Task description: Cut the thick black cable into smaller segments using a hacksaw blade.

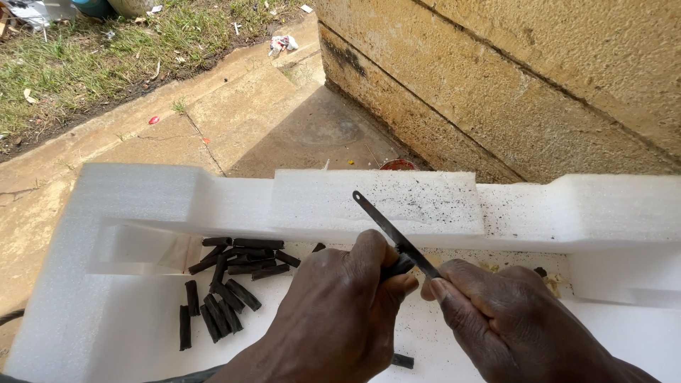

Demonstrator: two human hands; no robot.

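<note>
My left hand (340, 305) is closed around a short black tube piece (397, 267), which sticks out between thumb and fingers. My right hand (489, 319) grips a thin dark hacksaw blade (386, 225). The blade slants up and to the left, crossing the tube piece right next to my left thumb. Both hands hover over a white foam tray (128, 206). Several cut black tube pieces (227, 280) lie in a loose heap on the tray floor to the left of my hands. One more black piece (402, 361) lies under my hands.
Black dust speckles the raised foam block (425, 202) behind the blade. A yellow stone wall (532, 85) rises on the right. Concrete paving (248, 120) and littered grass (92, 57) lie beyond the tray. A small reddish round object (397, 164) sits behind the foam.
</note>
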